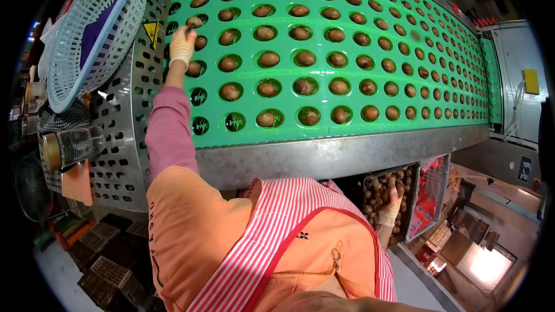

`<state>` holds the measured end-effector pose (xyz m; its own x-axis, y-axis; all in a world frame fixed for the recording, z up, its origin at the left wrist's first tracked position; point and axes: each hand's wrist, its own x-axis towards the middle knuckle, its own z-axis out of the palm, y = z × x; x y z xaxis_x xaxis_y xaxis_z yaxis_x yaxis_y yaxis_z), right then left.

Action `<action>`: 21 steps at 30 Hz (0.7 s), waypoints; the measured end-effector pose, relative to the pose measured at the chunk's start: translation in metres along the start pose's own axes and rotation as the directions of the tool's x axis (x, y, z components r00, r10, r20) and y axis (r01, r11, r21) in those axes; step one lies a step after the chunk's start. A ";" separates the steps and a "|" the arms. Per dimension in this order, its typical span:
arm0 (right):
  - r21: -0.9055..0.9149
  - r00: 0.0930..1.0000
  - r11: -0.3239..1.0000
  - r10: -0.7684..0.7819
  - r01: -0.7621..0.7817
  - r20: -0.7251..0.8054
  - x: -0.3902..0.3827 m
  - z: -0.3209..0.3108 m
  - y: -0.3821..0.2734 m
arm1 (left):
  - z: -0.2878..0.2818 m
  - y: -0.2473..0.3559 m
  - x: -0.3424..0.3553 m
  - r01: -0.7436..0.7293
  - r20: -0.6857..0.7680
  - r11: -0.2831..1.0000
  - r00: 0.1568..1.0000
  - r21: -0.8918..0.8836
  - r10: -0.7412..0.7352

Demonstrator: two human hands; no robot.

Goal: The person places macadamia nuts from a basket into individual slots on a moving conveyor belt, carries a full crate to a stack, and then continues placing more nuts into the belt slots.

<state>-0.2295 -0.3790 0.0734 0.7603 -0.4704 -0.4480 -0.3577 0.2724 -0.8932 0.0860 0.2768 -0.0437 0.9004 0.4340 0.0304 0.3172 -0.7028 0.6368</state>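
Observation:
My left hand [181, 47], in a pale glove, reaches to the left end of a green pocketed tray belt [248, 134]. Its fingers are closed on a brown, mottled egg [194, 22] at one of the oval pockets. Similar eggs [304, 58] lie one to a pocket in rows across the belt. A few pockets near the left end hold no egg, such as the near-corner pocket [199, 125]. Low on the right, my right hand [391, 208], gloved too, is in a crate of loose eggs [370, 199]. Its fingers curl around an egg, partly hidden.
A steel rail [347, 149] runs between me and the belt. Left of it is a perforated metal panel [118, 156] with a light blue basket [75, 52] and a gold-lidded clear jar [72, 147]. A grey cabinet [511, 63] stands at the belt's right end. Dark crates [110, 271] sit lower left.

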 end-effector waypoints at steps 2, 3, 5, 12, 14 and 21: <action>0.007 0.999 1.000 0.012 -0.012 0.039 0.002 0.005 -0.001 | -0.016 0.006 -0.014 -0.050 -0.128 0.959 0.992 -0.280 0.014; 0.023 0.997 0.999 0.022 -0.023 0.075 0.001 0.007 -0.002 | -0.024 0.014 -0.027 -0.045 -0.156 0.918 0.988 -0.394 -0.018; 0.025 0.993 0.999 0.034 -0.037 0.113 0.000 0.013 -0.003 | -0.025 0.013 -0.062 -0.167 -0.255 0.938 0.963 -0.305 0.089; 0.060 0.944 0.997 -0.066 0.049 0.322 -0.001 0.055 -0.020 | -0.021 -0.009 -0.219 -0.182 -0.127 0.979 0.973 0.095 0.193; 0.041 0.965 0.999 -0.003 -0.008 0.262 -0.005 0.078 -0.028 | -0.027 0.011 -0.227 -0.184 -0.108 0.948 0.970 0.261 0.218; -0.138 0.617 0.987 0.055 0.087 0.785 0.008 0.184 -0.028 | 0.003 0.108 -0.287 0.011 0.160 0.454 0.943 -0.891 0.291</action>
<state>-0.1136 -0.2363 0.1023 0.8752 0.3833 -0.2953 -0.3614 0.1122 -0.9256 -0.1374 0.0749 0.0141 0.9892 0.1150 0.0905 -0.1111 0.1878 0.9759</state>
